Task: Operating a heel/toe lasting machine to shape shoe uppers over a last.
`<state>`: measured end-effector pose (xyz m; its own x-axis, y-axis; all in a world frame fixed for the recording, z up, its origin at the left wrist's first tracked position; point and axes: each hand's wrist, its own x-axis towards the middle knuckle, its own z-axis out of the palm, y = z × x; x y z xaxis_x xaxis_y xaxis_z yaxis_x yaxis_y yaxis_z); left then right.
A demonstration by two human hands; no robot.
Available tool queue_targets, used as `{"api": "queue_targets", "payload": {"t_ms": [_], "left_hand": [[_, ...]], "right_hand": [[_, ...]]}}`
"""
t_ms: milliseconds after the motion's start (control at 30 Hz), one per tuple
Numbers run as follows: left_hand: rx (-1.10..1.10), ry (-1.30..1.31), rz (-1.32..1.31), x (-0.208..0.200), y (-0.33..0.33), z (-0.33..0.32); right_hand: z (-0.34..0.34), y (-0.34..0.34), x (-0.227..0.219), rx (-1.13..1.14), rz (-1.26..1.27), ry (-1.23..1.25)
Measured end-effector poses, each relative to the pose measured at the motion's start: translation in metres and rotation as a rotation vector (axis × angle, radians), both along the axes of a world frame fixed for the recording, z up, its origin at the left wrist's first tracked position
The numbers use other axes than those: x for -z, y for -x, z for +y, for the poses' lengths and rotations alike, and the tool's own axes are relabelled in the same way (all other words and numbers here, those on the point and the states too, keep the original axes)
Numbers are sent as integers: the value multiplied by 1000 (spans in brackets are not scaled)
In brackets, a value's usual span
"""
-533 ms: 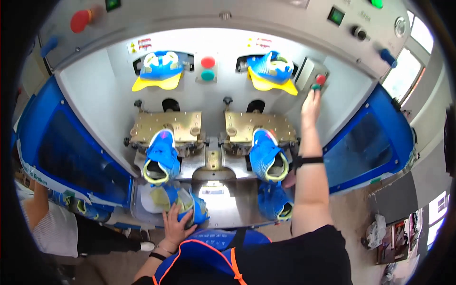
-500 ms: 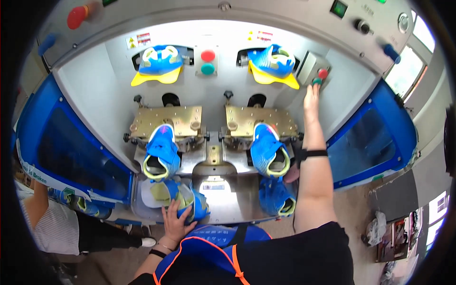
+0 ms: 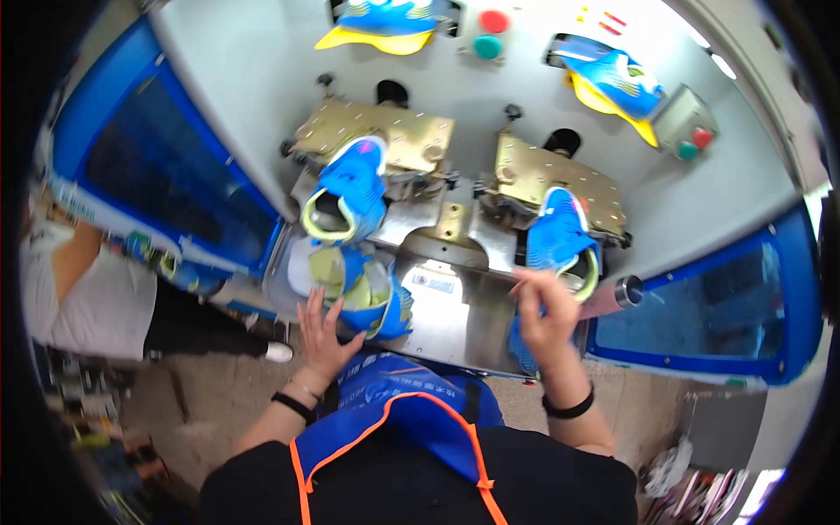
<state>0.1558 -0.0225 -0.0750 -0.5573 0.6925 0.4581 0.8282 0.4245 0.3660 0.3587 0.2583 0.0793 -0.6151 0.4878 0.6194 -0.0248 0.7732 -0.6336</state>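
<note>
My left hand [image 3: 324, 343] rests with fingers spread at the near left of the metal shelf, touching the edge of blue shoe uppers with pale green lining [image 3: 363, 293]. My right hand [image 3: 549, 328], slightly blurred, is raised with loosely bent, parted fingers and no object visible in it. It hovers just in front of a blue shoe upper [image 3: 556, 229] set below the right brass-coloured plate [image 3: 551, 179]. Partly hidden behind that hand is another blue upper [image 3: 521, 346]. A matching blue upper [image 3: 354, 188] sits below the left brass-coloured plate [image 3: 367, 127].
Two blue uppers with yellow flaps, left [image 3: 385, 22] and right [image 3: 617, 83], are mounted on the back wall. Button boxes [image 3: 687, 127] stand there too. A pink bottle [image 3: 608, 299] lies at right. Blue-framed windows [image 3: 700, 302] flank the machine. Another person [image 3: 105, 297] stands at left.
My right hand has left the green button on the right box and drawn back toward me, above the shelf's right end. My left hand stays by the uppers. The view has tilted and shifted downward.
</note>
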Motion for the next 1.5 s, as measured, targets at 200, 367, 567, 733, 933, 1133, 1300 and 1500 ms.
{"api": "queue_targets", "payload": {"t_ms": [200, 367, 567, 733, 933, 1133, 1300, 1500], "left_hand": [[-194, -133, -186, 3, -3, -5], [-230, -249, -670, 13, 7, -21], [-6, -184, -124, -18, 53, -2], [30, -616, -803, -31, 91, 47], [-51, -748, -1434, -60, 102, 63], [323, -296, -1526, -26, 95, 38], [404, -210, -1445, -10, 87, 33], [481, -88, -1364, -10, 65, 65]], "right_hand": [[-75, 18, 102, -305, -360, 568], [-83, 33, 125, -243, -432, 756], [-81, 93, 75, -92, -252, 325], [-100, 161, 31, -164, -168, 131], [-126, 193, 42, -116, -357, -92], [-122, 87, 30, 55, -285, -215], [-129, -52, 51, 386, -383, -133], [-109, -156, 71, 770, -451, -29]]}}
